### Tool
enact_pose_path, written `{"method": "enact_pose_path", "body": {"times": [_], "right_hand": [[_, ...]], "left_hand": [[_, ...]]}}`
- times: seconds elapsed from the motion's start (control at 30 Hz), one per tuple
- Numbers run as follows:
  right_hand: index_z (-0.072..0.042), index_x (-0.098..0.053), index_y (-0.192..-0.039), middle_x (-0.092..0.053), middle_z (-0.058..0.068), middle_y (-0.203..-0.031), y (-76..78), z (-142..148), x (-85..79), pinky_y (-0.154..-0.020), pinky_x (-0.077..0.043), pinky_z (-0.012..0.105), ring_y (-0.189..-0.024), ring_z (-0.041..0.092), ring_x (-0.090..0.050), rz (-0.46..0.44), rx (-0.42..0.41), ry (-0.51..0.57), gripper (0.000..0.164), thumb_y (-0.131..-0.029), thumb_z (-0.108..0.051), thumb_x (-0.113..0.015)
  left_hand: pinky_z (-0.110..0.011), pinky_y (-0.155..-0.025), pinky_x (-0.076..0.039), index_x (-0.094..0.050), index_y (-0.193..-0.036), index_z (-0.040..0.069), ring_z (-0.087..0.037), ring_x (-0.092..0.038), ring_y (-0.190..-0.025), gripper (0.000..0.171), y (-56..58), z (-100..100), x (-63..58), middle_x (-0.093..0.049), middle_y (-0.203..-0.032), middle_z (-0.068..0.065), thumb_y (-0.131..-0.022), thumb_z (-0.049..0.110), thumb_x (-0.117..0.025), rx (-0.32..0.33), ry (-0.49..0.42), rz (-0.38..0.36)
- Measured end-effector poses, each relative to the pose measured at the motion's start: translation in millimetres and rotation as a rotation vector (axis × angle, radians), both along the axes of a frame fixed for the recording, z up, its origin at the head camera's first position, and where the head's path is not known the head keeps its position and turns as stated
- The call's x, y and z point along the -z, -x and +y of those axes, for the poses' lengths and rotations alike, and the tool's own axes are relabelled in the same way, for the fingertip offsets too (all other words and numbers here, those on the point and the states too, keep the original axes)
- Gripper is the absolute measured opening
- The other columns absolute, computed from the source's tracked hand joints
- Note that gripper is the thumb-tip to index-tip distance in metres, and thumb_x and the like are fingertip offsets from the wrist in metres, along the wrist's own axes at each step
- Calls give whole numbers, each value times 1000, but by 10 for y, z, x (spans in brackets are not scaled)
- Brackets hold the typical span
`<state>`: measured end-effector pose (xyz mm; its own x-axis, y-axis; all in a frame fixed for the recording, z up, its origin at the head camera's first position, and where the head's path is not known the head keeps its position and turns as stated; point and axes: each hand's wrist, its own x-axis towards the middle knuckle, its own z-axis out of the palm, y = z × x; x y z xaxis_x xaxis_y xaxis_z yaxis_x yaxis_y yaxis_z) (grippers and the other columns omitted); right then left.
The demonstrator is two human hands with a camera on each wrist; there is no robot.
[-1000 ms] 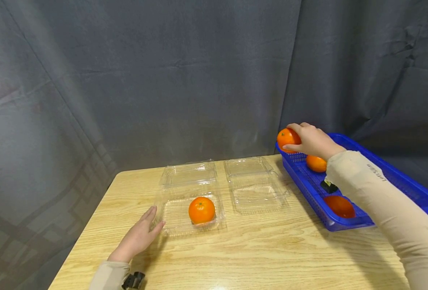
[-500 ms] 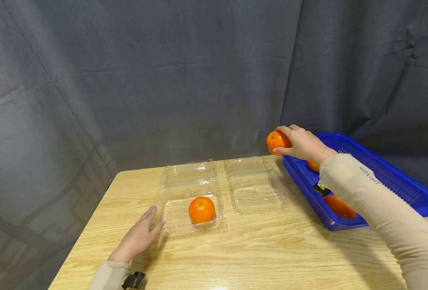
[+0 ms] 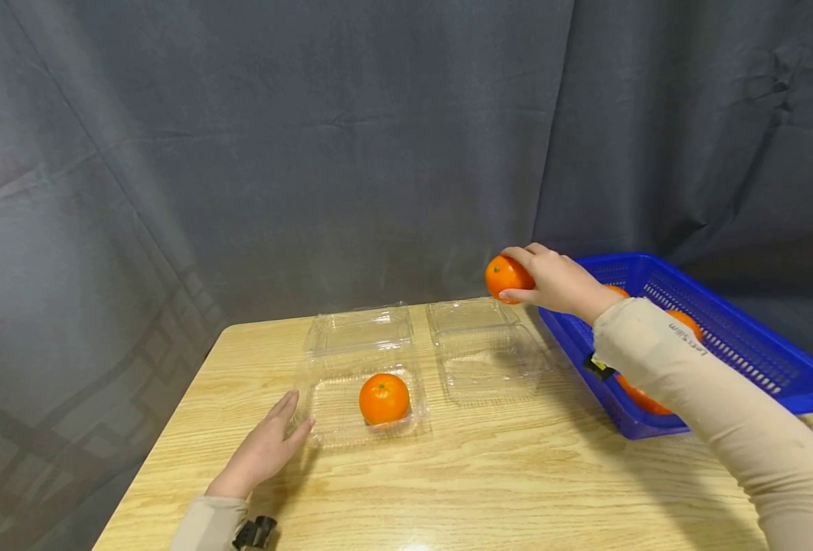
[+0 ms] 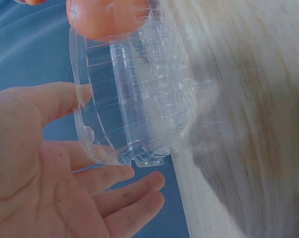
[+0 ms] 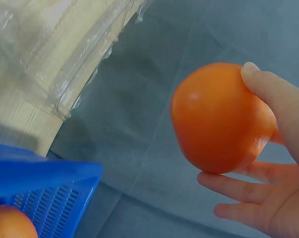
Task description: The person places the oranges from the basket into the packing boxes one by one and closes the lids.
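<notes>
My right hand (image 3: 551,282) grips an orange (image 3: 506,277) between thumb and fingers, above the back part of the smaller clear plastic clamshell box (image 3: 485,367). In the right wrist view the held orange (image 5: 216,119) is clear of everything but the hand. My left hand (image 3: 260,451) lies beside the left edge of the larger clear clamshell box (image 3: 337,398), fingers extended. The left wrist view shows the thumb and fingers (image 4: 115,196) loosely spread around that box's corner. A second orange (image 3: 383,399) sits in the right half of the larger box. Both lids stand folded back.
A blue plastic basket (image 3: 644,264) holding several oranges (image 3: 685,323) stands at the right of the wooden table (image 3: 448,490), partly covered by my right sleeve (image 3: 682,367). A dark grey curtain (image 3: 379,153) hangs behind the table's back edge.
My right hand has carried its orange leftward from over the basket's far left corner to above the smaller box, dipping slightly. My left hand and the boxed orange have stayed put.
</notes>
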<state>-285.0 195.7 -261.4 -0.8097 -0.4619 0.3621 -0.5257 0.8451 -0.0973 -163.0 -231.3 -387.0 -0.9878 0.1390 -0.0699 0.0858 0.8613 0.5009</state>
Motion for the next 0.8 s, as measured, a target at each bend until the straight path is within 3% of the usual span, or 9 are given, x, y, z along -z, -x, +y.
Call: {"method": "enact_pose_path", "body": {"times": [0.8], "right_hand": [[-6, -49, -130, -57, 22, -114, -169, -391, 118, -76, -56, 46, -90, 34, -64, 15, -101, -19, 63, -80, -37, -72]], "left_hand": [[-61, -111, -23, -15, -146, -7, -46, -18, -139, 68, -21, -9, -17, -12, -153, -28, -100, 36, -40, -2, 7, 8]]}}
